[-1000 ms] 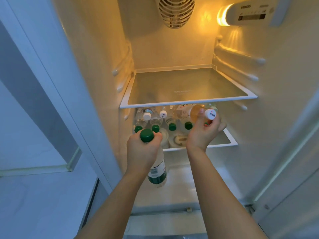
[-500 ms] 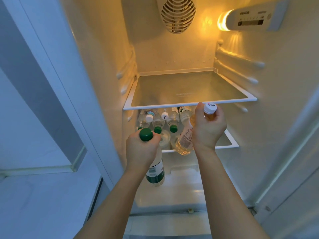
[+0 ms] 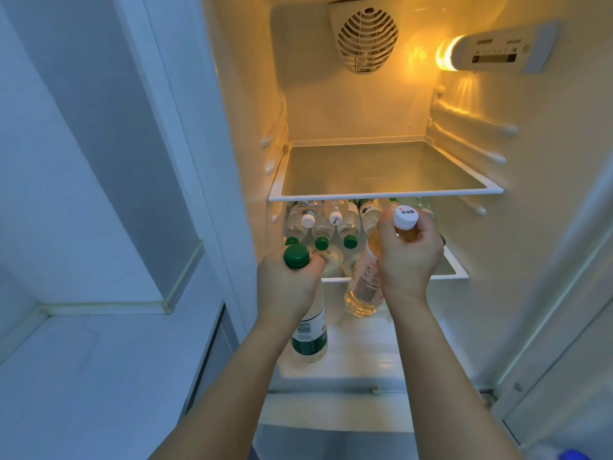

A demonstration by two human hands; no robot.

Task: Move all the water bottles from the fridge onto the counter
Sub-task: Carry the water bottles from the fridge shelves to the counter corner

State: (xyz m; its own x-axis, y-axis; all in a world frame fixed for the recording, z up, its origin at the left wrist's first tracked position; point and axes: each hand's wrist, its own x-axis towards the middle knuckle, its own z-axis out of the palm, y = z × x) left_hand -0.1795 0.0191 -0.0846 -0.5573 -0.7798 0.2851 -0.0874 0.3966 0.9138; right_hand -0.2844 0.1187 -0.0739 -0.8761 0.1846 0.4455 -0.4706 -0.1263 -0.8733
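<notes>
My left hand point(image 3: 288, 287) grips a clear bottle with a green cap point(image 3: 310, 336) by its neck, hanging upright in front of the fridge's lower shelf. My right hand point(image 3: 409, 263) holds a white-capped bottle point(image 3: 363, 287) with a pale label, tilted, just outside the shelf's front edge. Behind both hands, several more water bottles point(image 3: 331, 224) with green and white caps stand on the lower shelf point(image 3: 454, 263), partly hidden by my hands.
An upper glass shelf point(image 3: 381, 171) hangs just above the bottles. The fridge's left wall point(image 3: 245, 127) and right wall point(image 3: 547, 194) flank my arms. A pale counter point(image 3: 99, 376) lies at the lower left. The open fridge door edge point(image 3: 564, 376) is at the right.
My right hand has pulled the white-capped bottle out from the shelf and toward me. My left hand has kept its green-capped bottle in about the same place.
</notes>
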